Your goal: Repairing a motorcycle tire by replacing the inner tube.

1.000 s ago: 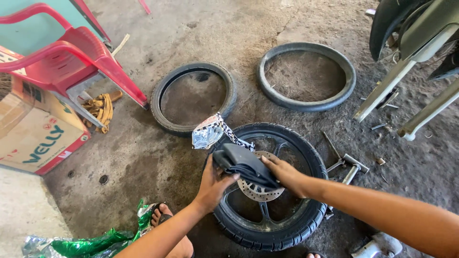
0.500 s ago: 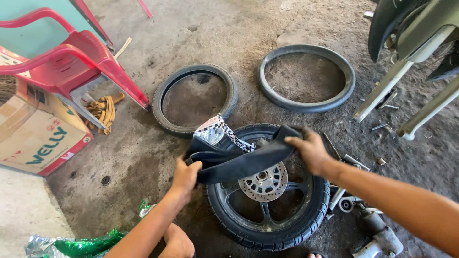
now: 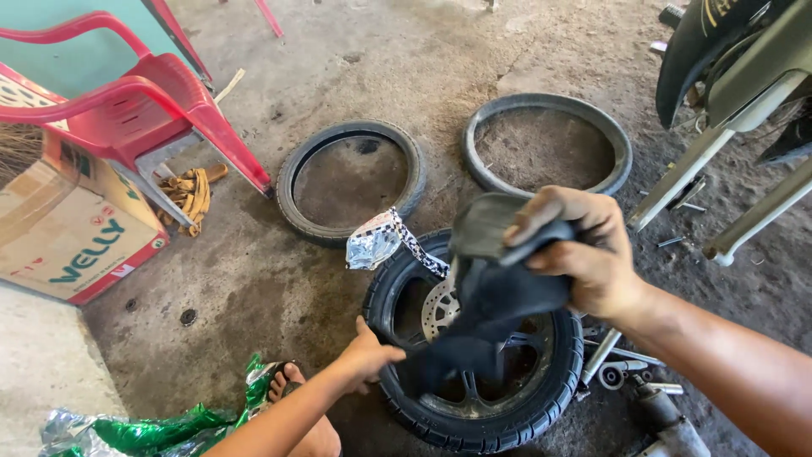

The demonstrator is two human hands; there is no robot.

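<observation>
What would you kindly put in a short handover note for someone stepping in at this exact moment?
Right hand: raised above the wheel, gripping a black rubber inner tube that hangs down onto the rim.
Left hand: on the lower left edge of the wheel, at the tyre.
Wheel lies flat on the concrete floor, tyre on, brake disc facing up. Silver wrapper rests at its top edge. Two loose tyres lie beyond; metal tools to the right.
Done: tube unfolded, in hand.
Left: tube not yet inside the tyre.
</observation>
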